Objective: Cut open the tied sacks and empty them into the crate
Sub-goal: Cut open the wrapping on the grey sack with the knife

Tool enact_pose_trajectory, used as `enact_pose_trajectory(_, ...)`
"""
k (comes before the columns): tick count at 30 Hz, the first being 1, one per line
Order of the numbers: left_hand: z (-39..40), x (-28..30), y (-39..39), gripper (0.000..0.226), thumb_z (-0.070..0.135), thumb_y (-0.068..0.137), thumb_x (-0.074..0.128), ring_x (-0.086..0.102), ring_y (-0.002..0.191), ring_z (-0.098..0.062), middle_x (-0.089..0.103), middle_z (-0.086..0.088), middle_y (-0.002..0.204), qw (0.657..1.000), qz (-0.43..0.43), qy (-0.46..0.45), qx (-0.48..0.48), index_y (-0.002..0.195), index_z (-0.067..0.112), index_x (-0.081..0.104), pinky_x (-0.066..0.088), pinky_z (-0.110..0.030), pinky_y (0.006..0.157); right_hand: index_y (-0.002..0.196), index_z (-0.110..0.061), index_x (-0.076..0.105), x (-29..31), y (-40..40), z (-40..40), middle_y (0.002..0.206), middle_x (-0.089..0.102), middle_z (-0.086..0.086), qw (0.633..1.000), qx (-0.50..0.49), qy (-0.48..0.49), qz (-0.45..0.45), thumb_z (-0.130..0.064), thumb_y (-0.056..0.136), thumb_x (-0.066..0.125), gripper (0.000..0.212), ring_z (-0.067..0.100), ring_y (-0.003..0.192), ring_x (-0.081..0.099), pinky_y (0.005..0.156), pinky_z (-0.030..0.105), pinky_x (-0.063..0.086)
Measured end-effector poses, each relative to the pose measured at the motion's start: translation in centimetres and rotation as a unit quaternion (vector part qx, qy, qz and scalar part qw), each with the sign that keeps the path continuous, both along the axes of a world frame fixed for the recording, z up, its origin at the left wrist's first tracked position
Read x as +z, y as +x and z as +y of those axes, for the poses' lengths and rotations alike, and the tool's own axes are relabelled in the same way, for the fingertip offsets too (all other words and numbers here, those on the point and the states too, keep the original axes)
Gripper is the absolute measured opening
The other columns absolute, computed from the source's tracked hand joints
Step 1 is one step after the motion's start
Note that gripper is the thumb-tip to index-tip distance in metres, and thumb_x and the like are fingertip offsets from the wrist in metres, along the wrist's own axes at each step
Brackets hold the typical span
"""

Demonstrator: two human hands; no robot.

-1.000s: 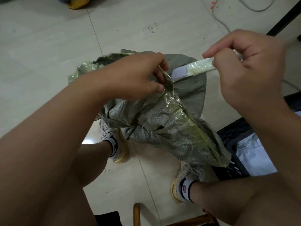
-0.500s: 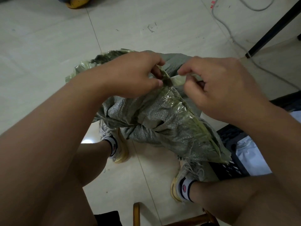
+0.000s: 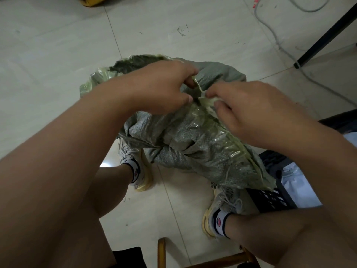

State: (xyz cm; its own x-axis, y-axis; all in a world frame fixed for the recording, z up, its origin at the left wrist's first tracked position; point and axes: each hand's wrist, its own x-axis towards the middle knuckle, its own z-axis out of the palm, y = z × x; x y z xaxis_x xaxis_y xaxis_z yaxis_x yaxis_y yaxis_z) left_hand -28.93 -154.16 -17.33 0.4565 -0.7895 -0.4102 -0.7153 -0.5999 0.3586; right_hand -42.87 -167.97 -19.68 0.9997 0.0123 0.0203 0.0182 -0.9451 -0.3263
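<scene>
Head view: a grey-green woven sack with a clear plastic liner lies crumpled above the person's feet, over a pale tiled floor. Its lower right end drapes onto the corner of a black slotted crate at the right edge, which holds something white.

The left hand sits on top of the sack, its fingers curled and pinching a yellowish fold of liner at the sack's upper middle. The right hand is just beside it, almost touching, its thumb and forefinger pinching the same fold from the other side. Both hands grasp the plastic; neither holds a tool that can be seen.

Under the sack two feet in pale sneakers stand on the floor, the left shoe clear of the sack and the right shoe touching the crate's near corner. A grey cable curls across the floor at top right beside a black slanted leg. A wooden chair frame shows at the bottom edge.
</scene>
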Motion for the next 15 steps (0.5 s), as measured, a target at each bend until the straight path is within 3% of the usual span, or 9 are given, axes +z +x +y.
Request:
enact_pose_trajectory(2, 0.0, -0.1, 0.1, 0.059, 0.025, 0.096, 0.061, 0.044, 0.132, -0.015, 0.051, 0.01, 0.144, 1.0, -0.002, 0.001, 0.0, 0.149, 0.023, 0.036, 0.032, -0.026, 0.101, 0.12, -0.013, 0.06, 0.1, 0.0, 0.0, 0.083, 0.065, 0.005, 1.0, 0.004, 0.002, -0.017, -0.023, 0.097, 0.041, 0.031, 0.029, 0.065, 0.057, 0.058, 0.039, 0.05)
enact_pose_trajectory(6, 0.1, -0.2, 0.4, 0.059, 0.026, 0.096, 0.06, 0.048, 0.126, -0.015, 0.049, 0.009, 0.146, 1.0, 0.001, 0.005, 0.008, 0.15, 0.024, 0.034, 0.034, -0.026, 0.099, 0.103, -0.011, 0.068, 1.2, -0.3, -0.4, 0.06, 0.043, -0.008, 0.994, -0.05, 0.051, -0.088, -0.02, 0.09, 0.046, 0.028, 0.005, 0.048, 0.038, 0.051, 0.027, 0.035)
enact_pose_trajectory(8, 0.0, -0.1, 0.2, 0.063, 0.022, 0.096, 0.06, 0.05, 0.119, -0.011, 0.047, 0.009, 0.147, 1.0, 0.018, 0.002, 0.013, 0.152, 0.026, 0.03, 0.031, -0.022, 0.095, 0.108, -0.012, 0.067, 1.1, -0.2, -0.2, 0.061, 0.037, -0.016, 0.997, -0.043, 0.04, -0.051, -0.02, 0.093, 0.046, 0.027, 0.005, 0.051, 0.039, 0.053, 0.028, 0.034)
enact_pose_trajectory(12, -0.2, 0.3, -0.3, 0.064, 0.009, 0.096, 0.057, 0.05, 0.108, 0.002, 0.046, 0.01, 0.148, 0.999, 0.049, -0.01, 0.022, 0.152, 0.026, 0.032, 0.028, -0.014, 0.092, 0.125, -0.017, 0.056, 0.2, 0.2, 0.4, 0.067, 0.037, -0.014, 0.998, -0.004, 0.01, 0.06, -0.023, 0.1, 0.041, 0.03, 0.022, 0.065, 0.048, 0.058, 0.035, 0.042)
enact_pose_trajectory(15, -0.2, 0.2, -0.2, 0.066, 0.008, 0.096, 0.056, 0.049, 0.1, 0.0, 0.045, 0.012, 0.148, 0.998, 0.052, -0.011, 0.027, 0.152, 0.03, 0.03, 0.03, -0.016, 0.088, 0.114, -0.014, 0.063, 0.9, 0.2, 0.4, 0.06, 0.038, -0.014, 0.999, -0.027, 0.027, 0.019, -0.021, 0.095, 0.044, 0.028, 0.006, 0.053, 0.041, 0.049, 0.026, 0.031)
